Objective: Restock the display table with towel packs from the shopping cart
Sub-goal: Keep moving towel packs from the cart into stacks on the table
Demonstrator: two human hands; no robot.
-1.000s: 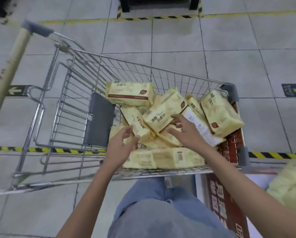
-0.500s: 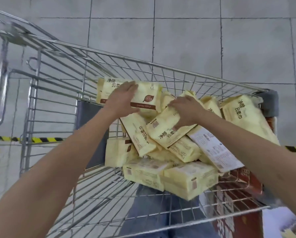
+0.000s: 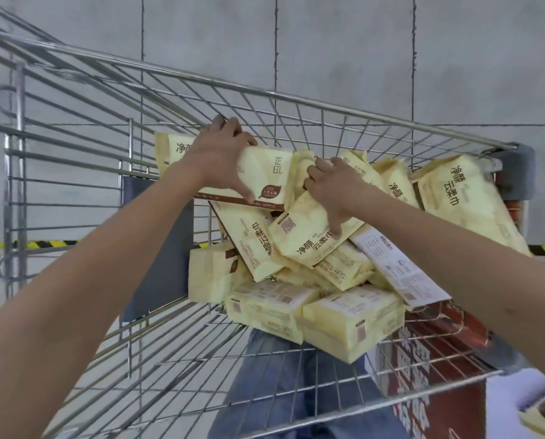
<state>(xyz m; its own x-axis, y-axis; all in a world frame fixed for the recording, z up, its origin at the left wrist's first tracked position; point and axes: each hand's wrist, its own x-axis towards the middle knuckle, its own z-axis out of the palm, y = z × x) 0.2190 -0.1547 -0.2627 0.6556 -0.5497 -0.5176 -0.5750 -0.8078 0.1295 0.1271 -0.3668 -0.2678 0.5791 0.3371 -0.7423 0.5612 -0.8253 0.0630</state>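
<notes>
Left hand [image 3: 220, 153] clasped top pack [image 3: 265, 175]; right hand [image 3: 334, 185] half-hides second pack [image 3: 303, 236].

Shopping cart [image 3: 296, 99]: bright metal wire (grey plastic corner); towel packs [image 3: 353, 324]: glossy yellow plastic film.

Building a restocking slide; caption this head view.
In the wire shopping cart, the left hand grips the top towel pack, the right hand a tilted pack.
</notes>
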